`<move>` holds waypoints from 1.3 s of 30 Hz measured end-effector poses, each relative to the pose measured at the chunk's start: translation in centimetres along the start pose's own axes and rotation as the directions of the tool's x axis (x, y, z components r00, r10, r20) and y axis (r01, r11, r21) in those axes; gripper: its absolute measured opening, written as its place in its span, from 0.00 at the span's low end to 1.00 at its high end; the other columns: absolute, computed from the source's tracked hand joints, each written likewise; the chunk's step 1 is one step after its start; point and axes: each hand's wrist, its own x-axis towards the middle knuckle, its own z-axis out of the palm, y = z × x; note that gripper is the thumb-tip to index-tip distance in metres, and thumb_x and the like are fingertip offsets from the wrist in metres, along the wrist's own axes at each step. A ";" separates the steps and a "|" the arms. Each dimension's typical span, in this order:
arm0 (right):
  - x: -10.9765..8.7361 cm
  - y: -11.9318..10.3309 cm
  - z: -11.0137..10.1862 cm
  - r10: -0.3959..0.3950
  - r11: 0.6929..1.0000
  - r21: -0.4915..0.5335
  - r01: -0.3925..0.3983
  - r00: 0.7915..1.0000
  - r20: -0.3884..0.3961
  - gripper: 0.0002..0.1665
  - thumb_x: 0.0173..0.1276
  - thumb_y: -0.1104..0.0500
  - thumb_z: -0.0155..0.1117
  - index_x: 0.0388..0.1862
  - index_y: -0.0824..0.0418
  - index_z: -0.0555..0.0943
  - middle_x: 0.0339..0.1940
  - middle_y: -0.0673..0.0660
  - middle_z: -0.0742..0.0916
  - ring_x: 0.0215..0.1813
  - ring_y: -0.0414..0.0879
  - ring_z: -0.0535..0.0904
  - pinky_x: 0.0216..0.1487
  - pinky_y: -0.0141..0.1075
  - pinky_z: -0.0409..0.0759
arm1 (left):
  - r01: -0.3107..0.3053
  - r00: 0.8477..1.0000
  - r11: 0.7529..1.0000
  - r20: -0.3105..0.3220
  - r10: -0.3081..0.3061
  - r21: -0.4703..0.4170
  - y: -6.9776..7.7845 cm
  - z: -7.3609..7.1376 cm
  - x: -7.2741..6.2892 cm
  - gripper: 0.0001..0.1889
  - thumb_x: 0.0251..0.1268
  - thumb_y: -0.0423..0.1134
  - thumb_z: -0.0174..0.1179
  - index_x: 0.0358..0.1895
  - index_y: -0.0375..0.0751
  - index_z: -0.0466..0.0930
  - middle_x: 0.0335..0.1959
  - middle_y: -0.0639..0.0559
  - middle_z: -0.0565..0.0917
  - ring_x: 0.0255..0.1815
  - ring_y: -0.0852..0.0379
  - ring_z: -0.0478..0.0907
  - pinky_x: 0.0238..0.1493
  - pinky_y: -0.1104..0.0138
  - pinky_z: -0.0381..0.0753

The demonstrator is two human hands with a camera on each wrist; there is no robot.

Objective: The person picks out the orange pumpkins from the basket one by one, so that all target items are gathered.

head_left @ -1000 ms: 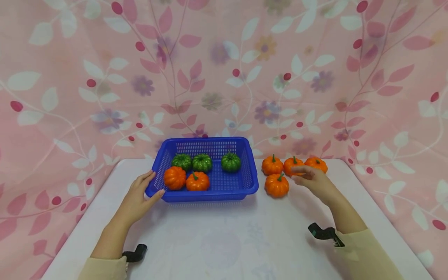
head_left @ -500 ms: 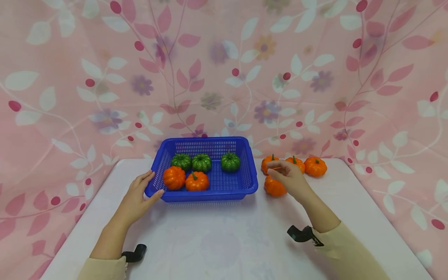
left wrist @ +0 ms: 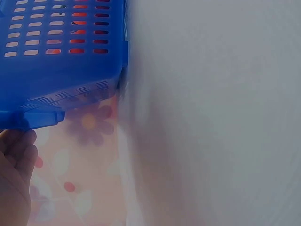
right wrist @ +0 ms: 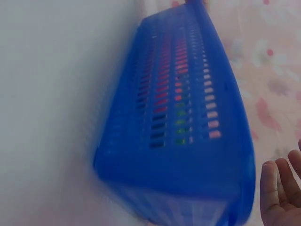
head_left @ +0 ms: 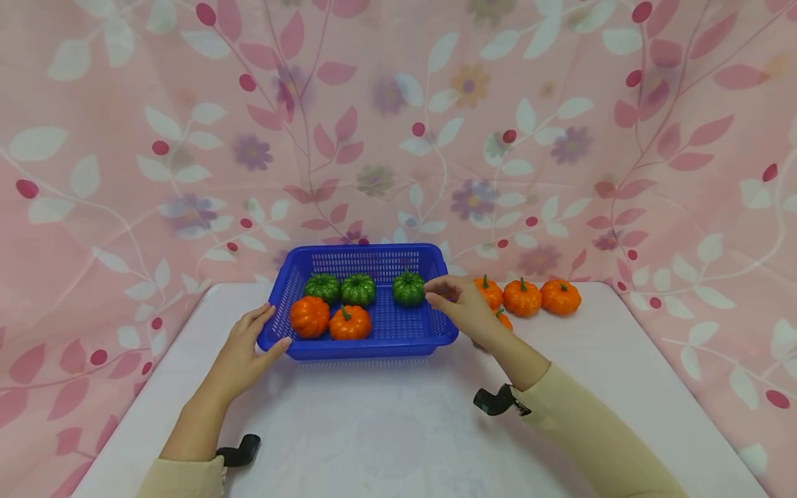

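A blue plastic basket [head_left: 373, 349] holds several green pumpkins, one green pumpkin [head_left: 409, 288] sitting apart on the right, and two orange pumpkins [head_left: 351, 323] at the front left. At the basket's left front corner my left hand [head_left: 243, 353] rests with fingers along the side rim and thumb at the front rim. In the left wrist view its fingertips [left wrist: 29, 136] lie right at the rim. My right hand [head_left: 467, 309] is over the basket's right rim, thumb and fingers apart with nothing between them, fingertips beside the right green pumpkin. The right wrist view shows it next to the rim.
Right of the basket, several orange pumpkins [head_left: 521, 297] stand on the white table [head_left: 386, 429], one of them partly behind my right hand. A pink floral cloth [head_left: 398, 138] hangs close behind the table.
My right hand has moved left from above the orange pumpkins on the table to the basket's right side. The left hand and the pumpkins have stayed in place.
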 end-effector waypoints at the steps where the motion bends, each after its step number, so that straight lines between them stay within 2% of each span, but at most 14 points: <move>1: 0.3 -0.1 0.4 -0.004 1.000 -0.001 0.004 1.000 0.013 0.13 0.74 0.56 0.63 0.53 0.61 0.82 0.48 0.57 0.86 0.50 0.51 0.83 0.55 0.45 0.83 | -0.001 1.000 1.000 0.000 0.001 0.000 0.0 0.0 0.0 0.43 0.69 0.56 0.61 0.78 0.36 0.57 0.78 0.37 0.57 0.76 0.32 0.53 0.67 0.32 0.59; 6: 2.0 -0.6 2.6 -0.025 0.998 -0.048 0.027 0.998 0.053 0.12 0.74 0.57 0.64 0.52 0.61 0.83 0.48 0.55 0.87 0.49 0.49 0.83 0.54 0.42 0.84 | -0.003 1.000 1.000 -0.001 0.003 -0.003 -0.1 0.0 0.0 0.42 0.69 0.56 0.61 0.78 0.36 0.57 0.78 0.37 0.57 0.76 0.33 0.53 0.67 0.32 0.59; 16: 4.7 -1.6 7.0 0.062 0.995 -0.083 -0.049 0.985 0.159 0.14 0.73 0.57 0.65 0.54 0.59 0.82 0.54 0.56 0.84 0.52 0.52 0.82 0.51 0.40 0.84 | 0.000 1.000 1.000 -0.006 0.000 -0.007 -0.3 0.1 0.1 0.42 0.69 0.56 0.61 0.78 0.36 0.57 0.78 0.37 0.57 0.76 0.33 0.53 0.67 0.32 0.59; 22: 5.8 -1.6 8.8 0.112 0.992 -0.085 -0.093 0.961 0.254 0.17 0.73 0.58 0.65 0.57 0.60 0.80 0.57 0.59 0.82 0.57 0.53 0.81 0.55 0.41 0.82 | 0.006 1.000 1.000 -0.003 -0.006 -0.009 -0.2 0.1 0.0 0.42 0.69 0.56 0.61 0.78 0.35 0.57 0.78 0.37 0.57 0.76 0.32 0.53 0.67 0.32 0.59; 29: 7.0 -1.5 9.9 0.152 0.983 -0.156 -0.101 0.920 0.362 0.22 0.70 0.62 0.67 0.62 0.64 0.78 0.61 0.65 0.80 0.62 0.57 0.77 0.60 0.45 0.80 | 0.002 1.000 1.000 -0.008 -0.002 -0.005 -0.1 0.1 0.0 0.42 0.69 0.55 0.62 0.77 0.35 0.58 0.77 0.36 0.57 0.76 0.32 0.53 0.67 0.32 0.58; 39: 8.1 0.0 11.4 0.243 0.961 -0.218 -0.170 0.894 0.375 0.24 0.71 0.62 0.66 0.65 0.61 0.77 0.64 0.64 0.78 0.67 0.58 0.73 0.62 0.46 0.78 | -0.008 1.000 1.000 -0.006 0.008 -0.011 0.0 0.0 -0.1 0.42 0.69 0.56 0.61 0.77 0.35 0.58 0.77 0.36 0.57 0.76 0.32 0.52 0.67 0.31 0.58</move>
